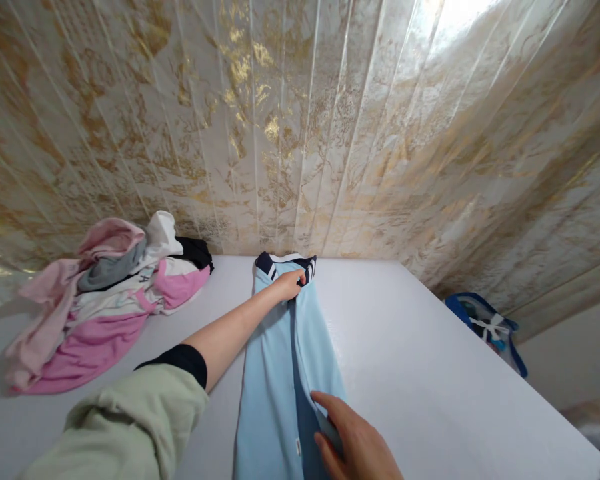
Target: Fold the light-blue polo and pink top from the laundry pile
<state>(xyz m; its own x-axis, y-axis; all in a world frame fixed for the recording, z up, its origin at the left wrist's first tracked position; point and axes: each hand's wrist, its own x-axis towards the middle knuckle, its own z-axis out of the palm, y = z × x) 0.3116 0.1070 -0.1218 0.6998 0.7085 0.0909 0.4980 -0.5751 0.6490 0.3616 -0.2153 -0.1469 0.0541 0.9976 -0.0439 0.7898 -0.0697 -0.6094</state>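
A light blue shirt (270, 380) with a navy, white-striped collar (266, 264) lies lengthwise before me, its sides folded inward into a long narrow shape. Between the folded sides runs a darker blue strip, and a small white tag (298, 446) sits beside it. My left hand (289, 285) reaches to the far end, its fingers closed on the cloth by the collar. Nearer to me, my right hand (356, 437) is at the right folded edge, with cloth between thumb and fingers. The shirt's near end runs out of view.
On the left of the white table (405, 360) lies a loose heap of pink, white, grey and black clothes (115, 293). A gold-patterned curtain (280, 133) hangs along the back. Beyond the right edge is a blue-rimmed bag (487, 327) with things inside.
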